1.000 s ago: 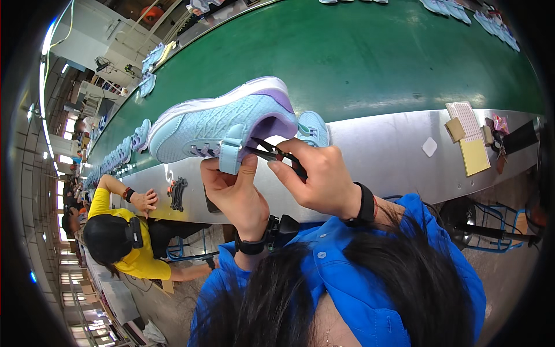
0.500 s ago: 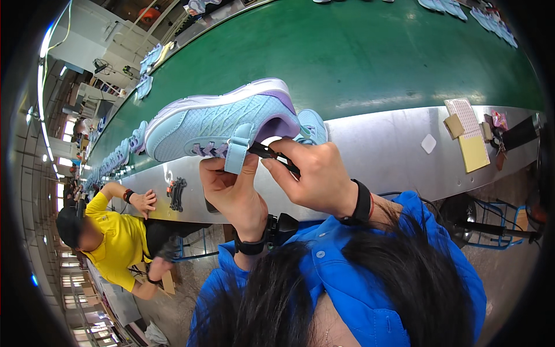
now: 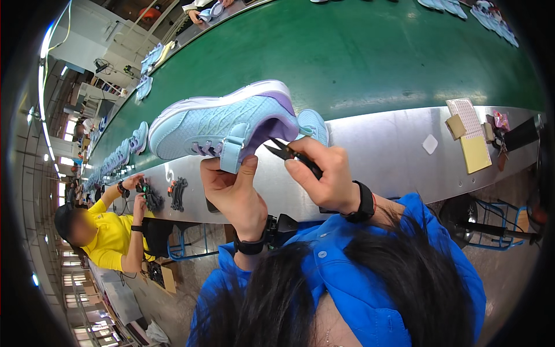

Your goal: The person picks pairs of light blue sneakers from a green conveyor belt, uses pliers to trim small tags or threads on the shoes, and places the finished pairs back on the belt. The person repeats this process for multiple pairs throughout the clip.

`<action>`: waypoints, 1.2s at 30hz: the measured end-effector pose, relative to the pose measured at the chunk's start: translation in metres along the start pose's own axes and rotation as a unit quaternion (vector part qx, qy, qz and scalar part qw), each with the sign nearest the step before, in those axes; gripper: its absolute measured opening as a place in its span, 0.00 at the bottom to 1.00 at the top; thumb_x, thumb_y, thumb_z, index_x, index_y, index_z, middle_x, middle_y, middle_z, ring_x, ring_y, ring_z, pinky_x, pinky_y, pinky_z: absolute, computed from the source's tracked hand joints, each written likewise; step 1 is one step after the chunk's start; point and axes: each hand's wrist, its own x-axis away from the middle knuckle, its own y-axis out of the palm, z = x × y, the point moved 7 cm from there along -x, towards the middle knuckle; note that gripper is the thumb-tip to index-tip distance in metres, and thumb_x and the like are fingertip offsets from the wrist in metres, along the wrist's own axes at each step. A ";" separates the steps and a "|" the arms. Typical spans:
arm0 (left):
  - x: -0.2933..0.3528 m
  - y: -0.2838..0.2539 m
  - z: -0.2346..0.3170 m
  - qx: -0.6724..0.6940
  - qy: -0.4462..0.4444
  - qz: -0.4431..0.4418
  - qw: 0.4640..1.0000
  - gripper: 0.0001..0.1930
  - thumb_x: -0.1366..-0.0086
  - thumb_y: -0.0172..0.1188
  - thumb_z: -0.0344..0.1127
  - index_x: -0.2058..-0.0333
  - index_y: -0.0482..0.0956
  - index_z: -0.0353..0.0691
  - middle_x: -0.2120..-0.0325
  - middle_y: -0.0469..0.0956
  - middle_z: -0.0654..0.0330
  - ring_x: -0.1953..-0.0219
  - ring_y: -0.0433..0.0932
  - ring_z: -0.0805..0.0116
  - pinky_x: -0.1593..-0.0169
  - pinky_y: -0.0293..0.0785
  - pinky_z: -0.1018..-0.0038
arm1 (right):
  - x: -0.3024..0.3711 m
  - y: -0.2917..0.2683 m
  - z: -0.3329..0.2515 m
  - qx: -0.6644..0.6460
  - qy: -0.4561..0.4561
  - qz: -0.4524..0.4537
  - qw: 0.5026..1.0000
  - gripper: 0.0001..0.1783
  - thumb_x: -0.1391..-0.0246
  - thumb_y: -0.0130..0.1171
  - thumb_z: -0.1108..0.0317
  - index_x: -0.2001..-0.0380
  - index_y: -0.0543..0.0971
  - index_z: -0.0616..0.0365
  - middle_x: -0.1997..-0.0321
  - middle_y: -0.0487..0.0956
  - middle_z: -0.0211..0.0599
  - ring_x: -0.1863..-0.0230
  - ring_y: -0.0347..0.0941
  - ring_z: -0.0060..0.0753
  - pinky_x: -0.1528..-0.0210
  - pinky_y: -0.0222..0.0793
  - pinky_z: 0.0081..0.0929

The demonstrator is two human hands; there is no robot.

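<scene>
My left hand grips a light blue and lilac sneaker by its strap side, holding it on its side above the bench edge with the white sole turned away from me. The thumb presses near the strap. In my right hand is a pair of black thread snips. Their blades are spread and point at the shoe's lilac collar, a little apart from it. Behind the heel, a second light blue shoe rests on the bench, partly hidden.
A steel bench runs along a green conveyor belt. Paper sheets, a white square piece and black clips lie on the steel. More shoes line the belt at left. A co-worker in yellow sits at left.
My right hand has drawn the snips back from the strap, and their blades now stand apart. The co-worker in yellow has raised both hands to a dark bundle on the bench.
</scene>
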 end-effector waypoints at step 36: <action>-0.001 -0.007 -0.005 -0.064 0.037 0.017 0.997 0.17 0.47 0.69 0.17 0.65 0.70 0.37 0.69 0.78 0.62 0.67 0.74 0.78 0.60 0.71 0.80 | 0.001 0.005 0.007 0.029 -0.026 0.018 0.999 0.12 0.53 0.70 0.69 0.71 0.76 0.62 0.84 0.71 0.30 0.83 0.63 0.17 0.80 0.59 0.20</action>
